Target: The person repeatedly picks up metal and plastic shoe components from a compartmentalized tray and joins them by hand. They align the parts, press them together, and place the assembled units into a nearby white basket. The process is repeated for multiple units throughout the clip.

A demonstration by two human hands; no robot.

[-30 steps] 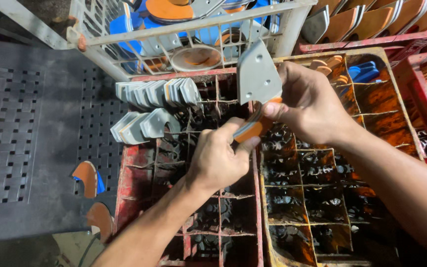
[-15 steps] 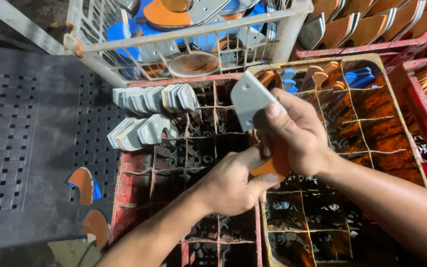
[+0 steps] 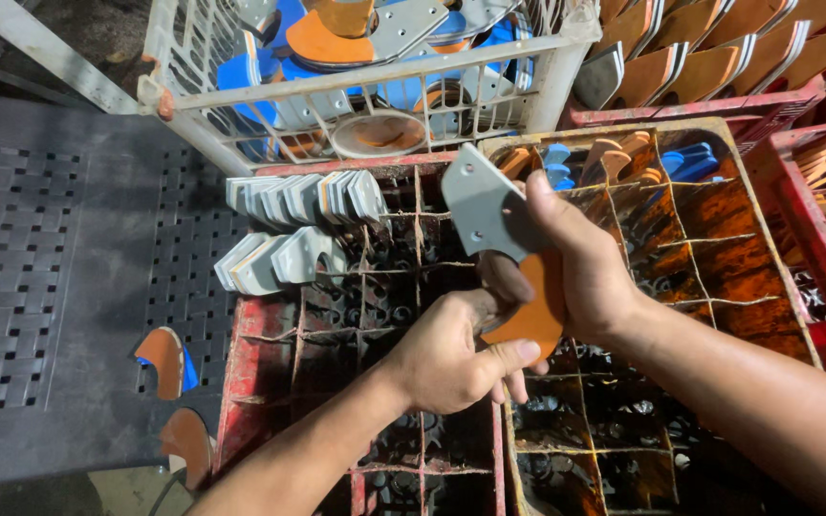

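My right hand grips a flat grey plate with small holes, joined to an orange piece below it. My left hand comes up from underneath and pinches the lower edge of that orange piece with thumb and fingers. Both hands hover over a red divided crate. In the crate's upper left cells stand two rows of similar grey plates, packed on edge.
A white wire basket at the top holds blue, orange and grey pieces. A brownish divided crate lies to the right, red trays with orange pieces behind it. A dark perforated plastic surface with loose orange pieces is at left.
Both hands and the plate have shifted slightly lower and toward me; the grey plate tilted more to the left, and my left hand slid under the orange piece.
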